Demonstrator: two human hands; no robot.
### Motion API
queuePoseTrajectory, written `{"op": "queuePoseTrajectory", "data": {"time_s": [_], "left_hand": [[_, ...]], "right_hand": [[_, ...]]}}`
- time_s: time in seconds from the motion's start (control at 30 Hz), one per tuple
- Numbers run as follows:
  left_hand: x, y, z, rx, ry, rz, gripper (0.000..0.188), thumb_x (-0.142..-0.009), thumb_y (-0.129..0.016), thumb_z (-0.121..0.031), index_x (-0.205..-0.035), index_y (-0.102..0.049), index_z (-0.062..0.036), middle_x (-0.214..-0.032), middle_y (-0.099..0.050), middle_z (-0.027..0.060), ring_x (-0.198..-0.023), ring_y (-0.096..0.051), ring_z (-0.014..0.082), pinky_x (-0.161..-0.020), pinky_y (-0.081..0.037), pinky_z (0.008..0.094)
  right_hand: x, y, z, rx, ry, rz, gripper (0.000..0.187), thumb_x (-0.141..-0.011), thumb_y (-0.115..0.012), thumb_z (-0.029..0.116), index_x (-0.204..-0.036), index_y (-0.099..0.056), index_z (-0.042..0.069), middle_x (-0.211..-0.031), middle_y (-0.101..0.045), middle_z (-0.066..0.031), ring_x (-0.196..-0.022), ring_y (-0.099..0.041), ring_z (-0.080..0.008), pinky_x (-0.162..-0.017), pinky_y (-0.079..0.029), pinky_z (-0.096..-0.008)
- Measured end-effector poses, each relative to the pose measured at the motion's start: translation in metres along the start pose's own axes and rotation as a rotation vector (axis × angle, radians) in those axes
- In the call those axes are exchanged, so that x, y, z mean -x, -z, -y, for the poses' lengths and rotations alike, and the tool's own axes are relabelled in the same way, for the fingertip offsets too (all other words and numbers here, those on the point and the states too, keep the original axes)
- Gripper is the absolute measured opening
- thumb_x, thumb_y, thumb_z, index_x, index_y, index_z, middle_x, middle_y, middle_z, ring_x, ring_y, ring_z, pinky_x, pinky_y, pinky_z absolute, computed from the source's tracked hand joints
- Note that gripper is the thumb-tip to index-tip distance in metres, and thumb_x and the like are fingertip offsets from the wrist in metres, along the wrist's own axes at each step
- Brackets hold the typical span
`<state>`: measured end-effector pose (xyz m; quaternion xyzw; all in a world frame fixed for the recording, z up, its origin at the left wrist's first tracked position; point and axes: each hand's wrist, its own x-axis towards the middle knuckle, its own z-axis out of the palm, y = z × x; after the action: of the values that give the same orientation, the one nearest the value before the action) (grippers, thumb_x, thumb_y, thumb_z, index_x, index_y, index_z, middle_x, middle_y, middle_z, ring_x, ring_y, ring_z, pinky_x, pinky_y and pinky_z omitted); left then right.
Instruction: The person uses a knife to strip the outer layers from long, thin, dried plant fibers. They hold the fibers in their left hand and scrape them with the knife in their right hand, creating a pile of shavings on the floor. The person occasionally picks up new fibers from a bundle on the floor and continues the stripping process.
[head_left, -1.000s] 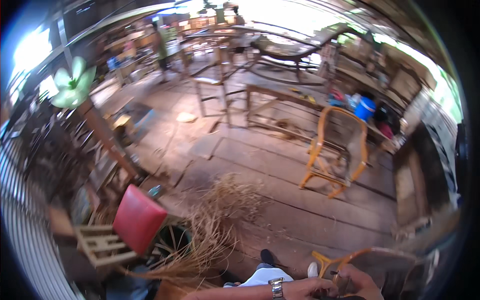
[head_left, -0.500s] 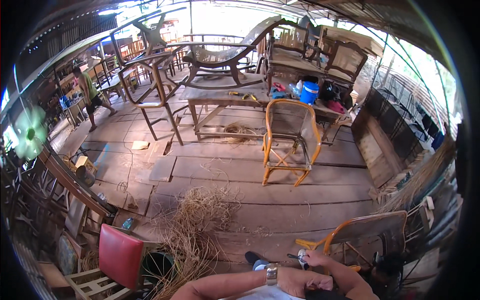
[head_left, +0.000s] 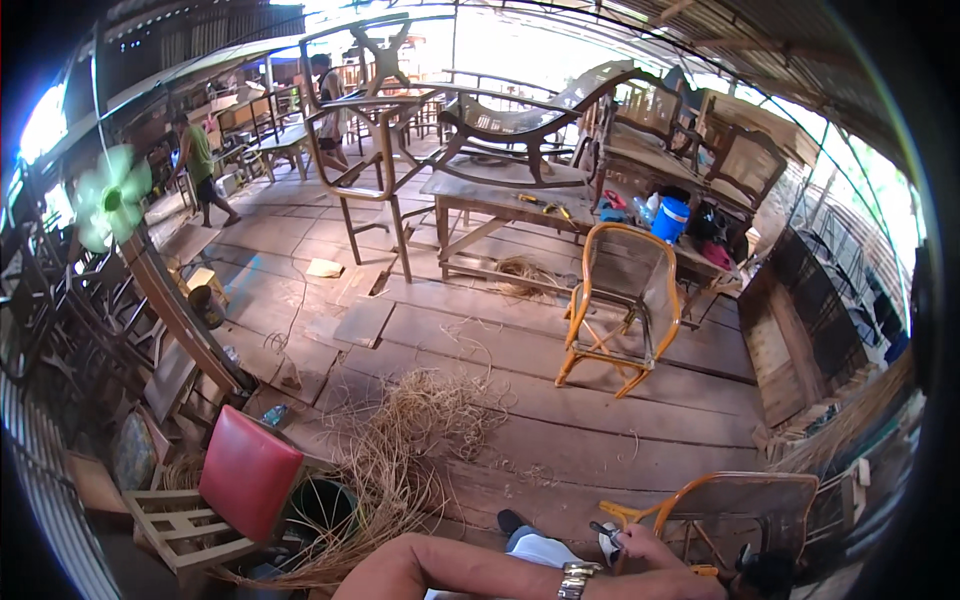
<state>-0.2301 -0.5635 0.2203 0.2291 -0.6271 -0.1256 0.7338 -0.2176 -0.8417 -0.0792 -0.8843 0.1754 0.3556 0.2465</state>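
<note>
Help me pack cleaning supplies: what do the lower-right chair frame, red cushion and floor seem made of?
Chair frame: probably varnished rattan or bent wood; its orange curves shine. Red cushion: likely vinyl or leather, smooth and slightly shiny. Floor: apparently unfinished wood, dull brown boards with seams.

a green fan (head_left: 112, 198) shows beside a wooden post (head_left: 185, 315). a dark rocking lounger (head_left: 520, 137) rests on the table (head_left: 480, 190) near yellow-handled tools (head_left: 545, 207), with a blue bucket (head_left: 670, 219) to their right. an orange-framed chair (head_left: 630, 262) stands on the plank floor (head_left: 560, 420); a red seat (head_left: 250, 472) tilts at lower left.
</note>
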Motion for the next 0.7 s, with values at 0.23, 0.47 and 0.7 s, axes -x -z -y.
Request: {"op": "queuePoseTrajectory", "data": {"time_s": [0.23,0.47,0.7], "left_hand": [[-0.049,-0.03,-0.058,-0.03,-0.164,0.283,0.068,-0.088,-0.055,-0.055,-0.121,-0.051,0.0042,-0.114,-0.058,0.0216,-0.106,-0.056,0.0349,-0.089,-0.045,0.042],[-0.03,-0.023,-0.046,0.148,-0.142,0.272,0.062,-0.088,-0.057,-0.051,-0.12,-0.052,0.0029,-0.113,-0.059,0.019,-0.105,-0.057,0.0317,-0.089,-0.046,0.0402],[0.025,0.032,-0.074,0.038,-0.033,0.007,0.057,-0.088,-0.06,-0.046,-0.119,-0.052,0.0015,-0.113,-0.06,0.0163,-0.104,-0.058,0.0284,-0.089,-0.046,0.0383]], "right_hand": [[0.004,-0.018,0.061,-0.041,0.239,-0.038,0.025,-0.09,-0.055,0.027,-0.088,-0.056,0.002,-0.067,-0.064,-0.0082,-0.057,-0.061,-0.0164,-0.053,-0.048,-0.0319],[0.087,-0.032,0.081,-0.406,0.218,-0.124,0.017,-0.095,-0.053,0.017,-0.086,-0.049,0.004,-0.062,-0.054,-0.0027,-0.048,-0.05,-0.0097,-0.043,-0.041,-0.026],[-0.035,-0.056,0.005,-0.059,0.503,-0.035,0.025,-0.09,-0.059,0.022,-0.08,-0.056,-0.001,-0.067,-0.059,-0.0075,-0.056,-0.056,-0.0151,-0.054,-0.046,-0.0327]]}}
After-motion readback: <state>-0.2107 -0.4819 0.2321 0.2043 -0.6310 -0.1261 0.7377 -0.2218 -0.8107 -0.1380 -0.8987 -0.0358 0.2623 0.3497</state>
